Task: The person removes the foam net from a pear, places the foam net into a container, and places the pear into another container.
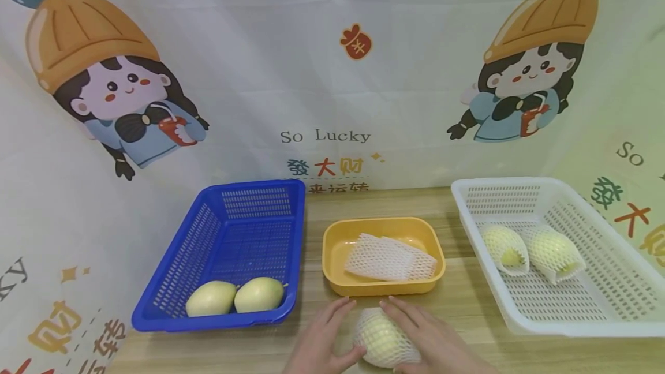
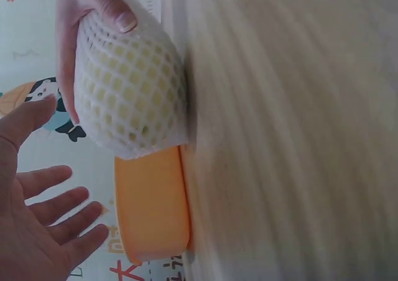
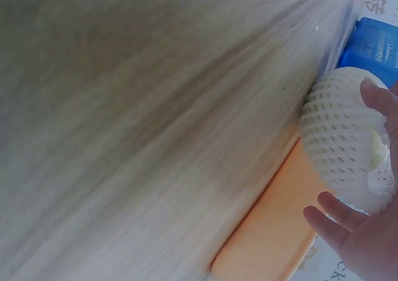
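Observation:
A pale yellow pear (image 1: 383, 339) in a white foam net sleeve sits on the table at the front middle. My right hand (image 1: 433, 336) holds it from the right, thumb on one side and fingers over the other; the left wrist view shows that thumb lying on the netting of the pear (image 2: 130, 91). On the pear's left, my left hand (image 1: 324, 339) has its fingers spread and relaxed, and in its own wrist view this hand (image 2: 46, 212) stands apart from the netting. The sleeve's open end shows in the right wrist view, with bare pear (image 3: 377, 150) inside.
Just behind the hands stands a yellow tray (image 1: 332, 288) with white foam net sleeves (image 1: 381, 258). At left, a blue basket (image 1: 260, 235) contains two bare pears (image 1: 260, 295). A white basket (image 1: 587, 310) at right contains two sleeved pears (image 1: 553, 251). A printed curtain (image 1: 322, 74) hangs behind.

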Demonstrator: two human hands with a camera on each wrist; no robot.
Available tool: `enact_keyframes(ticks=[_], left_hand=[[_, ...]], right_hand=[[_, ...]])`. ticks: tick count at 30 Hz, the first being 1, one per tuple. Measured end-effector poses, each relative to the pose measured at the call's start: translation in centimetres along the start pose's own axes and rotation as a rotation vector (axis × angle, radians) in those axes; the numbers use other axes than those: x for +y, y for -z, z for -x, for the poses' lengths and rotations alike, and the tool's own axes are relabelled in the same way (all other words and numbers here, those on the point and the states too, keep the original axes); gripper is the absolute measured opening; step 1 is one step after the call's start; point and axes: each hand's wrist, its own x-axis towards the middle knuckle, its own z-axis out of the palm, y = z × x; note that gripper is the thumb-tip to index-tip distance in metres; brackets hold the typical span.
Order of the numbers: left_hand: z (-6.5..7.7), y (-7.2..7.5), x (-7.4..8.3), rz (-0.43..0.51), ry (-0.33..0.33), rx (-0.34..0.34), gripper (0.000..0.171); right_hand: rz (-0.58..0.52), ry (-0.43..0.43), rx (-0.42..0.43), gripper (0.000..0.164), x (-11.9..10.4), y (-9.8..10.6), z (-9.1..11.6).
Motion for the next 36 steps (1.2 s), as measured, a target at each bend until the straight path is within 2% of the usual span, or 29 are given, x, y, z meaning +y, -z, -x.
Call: enact_keyframes(ticks=[4, 7, 17, 23, 26, 36], left_hand=[[0.3, -0.7, 0.0, 0.047, 0.071, -0.118, 0.072], [0.3, -1.2, 0.0, 0.078, 0.122, -0.182, 0.076], [-0.3, -2.2, 0.2, 0.203, 0.156, -0.265, 0.069], [-0.5, -2.3, 0.5, 0.222, 0.179, -0.287, 0.069], [-0.5, -2.3, 0.6, 0.224, 0.169, -0.278, 0.069], [-0.5, -2.6, 0.8, 0.234, 0.148, -0.245, 0.069]], right_hand=[[-0.007, 0.000, 0.001, 0.085, 0.0, 0.0, 0.1], [-0.014, 0.016, 0.015, 0.081, 0.0, -0.1, 0.1], [-0.037, 0.112, 0.012, 0.068, 0.2, -0.4, 0.4], [-0.024, 0.140, 0.014, 0.066, 0.3, -0.3, 0.4], [-0.010, 0.152, 0.028, 0.066, 0.3, -0.3, 0.4], [0.039, 0.228, 0.149, 0.062, 0.9, -0.9, 0.6]])
